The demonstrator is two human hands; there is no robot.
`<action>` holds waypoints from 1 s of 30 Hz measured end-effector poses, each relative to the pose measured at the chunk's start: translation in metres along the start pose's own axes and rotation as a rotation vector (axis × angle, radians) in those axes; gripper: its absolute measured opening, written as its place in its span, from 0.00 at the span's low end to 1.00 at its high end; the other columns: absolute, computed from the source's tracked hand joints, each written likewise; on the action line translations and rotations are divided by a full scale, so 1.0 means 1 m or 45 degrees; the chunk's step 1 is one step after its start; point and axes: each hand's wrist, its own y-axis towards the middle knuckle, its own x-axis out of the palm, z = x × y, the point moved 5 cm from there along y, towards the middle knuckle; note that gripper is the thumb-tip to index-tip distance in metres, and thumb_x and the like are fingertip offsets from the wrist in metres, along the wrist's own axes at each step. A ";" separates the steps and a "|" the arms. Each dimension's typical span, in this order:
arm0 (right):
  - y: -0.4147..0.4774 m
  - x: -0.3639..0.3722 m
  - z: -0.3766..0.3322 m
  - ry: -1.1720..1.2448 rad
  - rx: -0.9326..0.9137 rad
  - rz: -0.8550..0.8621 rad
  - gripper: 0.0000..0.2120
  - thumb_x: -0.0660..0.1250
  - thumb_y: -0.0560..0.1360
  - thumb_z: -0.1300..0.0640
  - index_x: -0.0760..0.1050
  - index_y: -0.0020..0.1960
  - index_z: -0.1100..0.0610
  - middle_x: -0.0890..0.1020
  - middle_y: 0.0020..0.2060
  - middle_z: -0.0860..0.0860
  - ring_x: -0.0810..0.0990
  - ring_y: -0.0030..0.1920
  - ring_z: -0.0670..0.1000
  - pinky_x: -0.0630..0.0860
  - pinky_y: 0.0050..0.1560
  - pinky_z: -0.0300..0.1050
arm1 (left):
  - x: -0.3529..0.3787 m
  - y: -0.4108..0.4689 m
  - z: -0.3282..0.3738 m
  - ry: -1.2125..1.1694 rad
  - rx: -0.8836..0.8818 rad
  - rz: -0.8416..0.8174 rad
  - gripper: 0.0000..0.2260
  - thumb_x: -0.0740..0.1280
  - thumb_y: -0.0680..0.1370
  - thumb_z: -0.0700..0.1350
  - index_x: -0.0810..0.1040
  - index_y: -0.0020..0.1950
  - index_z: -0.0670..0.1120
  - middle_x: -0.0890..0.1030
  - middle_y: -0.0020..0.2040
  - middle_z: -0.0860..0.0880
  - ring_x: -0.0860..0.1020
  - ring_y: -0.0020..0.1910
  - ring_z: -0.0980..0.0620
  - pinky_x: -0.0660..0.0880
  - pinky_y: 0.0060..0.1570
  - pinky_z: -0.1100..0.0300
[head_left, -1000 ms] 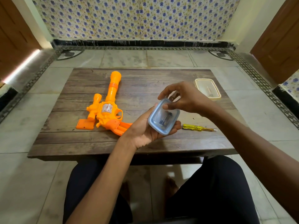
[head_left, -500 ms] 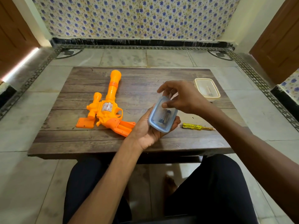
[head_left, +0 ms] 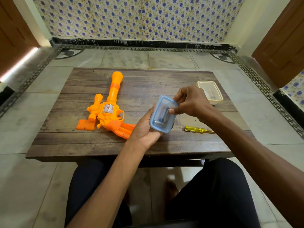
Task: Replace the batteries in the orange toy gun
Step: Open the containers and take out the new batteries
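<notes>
The orange toy gun (head_left: pixel 108 111) lies on its side at the left of the wooden table (head_left: pixel 148 83), barrel pointing away from me. Its grip is open and a flat orange cover (head_left: pixel 85 126) lies beside it. My left hand (head_left: pixel 144 129) holds a small blue-rimmed clear container (head_left: pixel 158 127) tilted above the table's middle. My right hand (head_left: pixel 192 102) reaches into it, thumb and fingers pinching a dark battery (head_left: pixel 164 115) that stands tilted inside. Another battery lies at the container's bottom, partly hidden.
A yellow-handled screwdriver (head_left: pixel 197 129) lies on the table to the right of the container. A cream-coloured open box (head_left: pixel 217 97) with a small item inside stands at the far right edge. My knees are under the table's near edge.
My right-hand fingers have gone deeper into the blue container and closed on a battery, which now stands tilted up. The container has tipped a little more upright.
</notes>
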 end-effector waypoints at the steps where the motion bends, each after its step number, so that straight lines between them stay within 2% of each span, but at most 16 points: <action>1: 0.000 0.000 0.000 -0.021 -0.012 0.017 0.17 0.83 0.60 0.62 0.80 0.44 0.59 0.83 0.35 0.51 0.83 0.34 0.46 0.80 0.33 0.38 | 0.001 0.000 0.000 -0.004 -0.005 0.006 0.14 0.64 0.80 0.48 0.78 0.60 0.41 0.82 0.53 0.41 0.79 0.52 0.46 0.69 0.66 0.48; 4: 0.000 -0.001 -0.001 -0.041 -0.063 0.057 0.18 0.85 0.58 0.59 0.80 0.42 0.58 0.83 0.33 0.50 0.83 0.34 0.47 0.81 0.36 0.43 | -0.001 0.002 0.000 -0.015 0.007 0.047 0.14 0.63 0.82 0.49 0.78 0.60 0.41 0.82 0.52 0.41 0.79 0.52 0.46 0.70 0.65 0.48; 7: -0.002 -0.003 -0.005 -0.022 -0.142 0.059 0.18 0.84 0.58 0.59 0.78 0.41 0.58 0.84 0.35 0.54 0.84 0.36 0.50 0.82 0.38 0.46 | -0.008 0.003 0.001 -0.064 0.045 0.074 0.17 0.62 0.83 0.50 0.75 0.67 0.41 0.81 0.55 0.40 0.79 0.55 0.44 0.71 0.64 0.47; 10: -0.005 -0.008 -0.014 0.105 -0.303 -0.158 0.15 0.81 0.64 0.62 0.75 0.41 0.56 0.83 0.38 0.56 0.80 0.37 0.49 0.80 0.37 0.48 | -0.014 0.005 0.009 -0.135 0.102 0.105 0.17 0.63 0.82 0.50 0.76 0.65 0.41 0.81 0.54 0.39 0.79 0.55 0.43 0.77 0.58 0.44; 12: -0.010 -0.014 -0.023 0.320 -0.506 -0.326 0.12 0.77 0.69 0.63 0.73 0.42 0.55 0.80 0.40 0.54 0.79 0.41 0.51 0.80 0.38 0.44 | -0.016 0.008 0.018 -0.139 0.146 0.118 0.14 0.63 0.82 0.50 0.77 0.62 0.43 0.82 0.52 0.40 0.79 0.52 0.44 0.82 0.49 0.47; 14: -0.009 -0.027 -0.024 0.642 -0.584 -0.267 0.09 0.72 0.74 0.63 0.72 0.45 0.56 0.78 0.45 0.54 0.79 0.46 0.54 0.80 0.39 0.43 | -0.020 0.010 0.029 -0.130 0.206 0.167 0.13 0.62 0.83 0.51 0.78 0.58 0.43 0.83 0.50 0.42 0.80 0.49 0.45 0.81 0.47 0.49; 16: -0.002 -0.043 -0.017 0.770 -0.533 -0.038 0.07 0.70 0.76 0.63 0.71 0.47 0.57 0.78 0.46 0.54 0.81 0.47 0.53 0.81 0.39 0.43 | -0.028 0.011 0.039 -0.139 0.292 0.223 0.12 0.61 0.83 0.51 0.79 0.55 0.44 0.82 0.49 0.43 0.79 0.47 0.45 0.77 0.53 0.46; 18: 0.008 -0.055 -0.004 0.577 -0.447 0.261 0.07 0.72 0.75 0.62 0.73 0.48 0.59 0.80 0.44 0.54 0.82 0.42 0.46 0.81 0.39 0.44 | -0.033 0.010 0.045 -0.167 0.326 0.230 0.12 0.60 0.84 0.50 0.79 0.55 0.44 0.83 0.49 0.44 0.80 0.49 0.45 0.74 0.58 0.44; 20: 0.021 -0.057 0.012 0.158 -0.383 0.515 0.06 0.73 0.72 0.62 0.77 0.46 0.57 0.82 0.41 0.51 0.81 0.37 0.41 0.82 0.38 0.45 | -0.035 0.009 0.045 -0.180 0.311 0.213 0.12 0.60 0.84 0.50 0.79 0.56 0.44 0.84 0.50 0.44 0.80 0.49 0.45 0.74 0.60 0.45; 21: 0.026 -0.053 0.017 -0.027 -0.385 0.578 0.05 0.72 0.71 0.63 0.78 0.44 0.56 0.82 0.40 0.49 0.81 0.36 0.42 0.81 0.38 0.46 | -0.036 0.009 0.044 -0.178 0.302 0.207 0.13 0.60 0.84 0.50 0.79 0.58 0.44 0.84 0.50 0.44 0.81 0.50 0.45 0.74 0.61 0.45; 23: 0.038 -0.037 0.026 -0.342 -0.444 0.600 0.06 0.69 0.70 0.65 0.78 0.43 0.55 0.82 0.38 0.49 0.81 0.37 0.50 0.80 0.38 0.49 | -0.034 0.008 0.041 -0.166 0.291 0.210 0.14 0.61 0.83 0.51 0.78 0.61 0.44 0.83 0.52 0.44 0.80 0.51 0.46 0.75 0.60 0.46; 25: 0.051 -0.018 0.037 -0.646 -0.455 0.584 0.07 0.66 0.70 0.67 0.77 0.43 0.56 0.82 0.37 0.54 0.79 0.35 0.58 0.76 0.34 0.49 | -0.033 0.009 0.038 -0.154 0.278 0.216 0.14 0.60 0.83 0.51 0.78 0.60 0.44 0.83 0.53 0.44 0.80 0.51 0.46 0.75 0.60 0.47; 27: 0.062 -0.003 0.047 -0.846 -0.435 0.550 0.08 0.65 0.69 0.70 0.75 0.41 0.59 0.81 0.35 0.56 0.76 0.32 0.59 0.71 0.30 0.47 | -0.033 0.008 0.036 -0.148 0.271 0.227 0.14 0.60 0.83 0.51 0.79 0.60 0.43 0.84 0.52 0.43 0.80 0.51 0.45 0.74 0.62 0.47; 30: 0.070 0.016 0.057 -1.105 -0.410 0.429 0.09 0.68 0.67 0.73 0.74 0.40 0.60 0.79 0.34 0.56 0.76 0.32 0.58 0.66 0.29 0.44 | -0.034 0.008 0.036 -0.152 0.259 0.218 0.17 0.61 0.83 0.51 0.76 0.67 0.43 0.82 0.57 0.43 0.79 0.55 0.45 0.73 0.64 0.47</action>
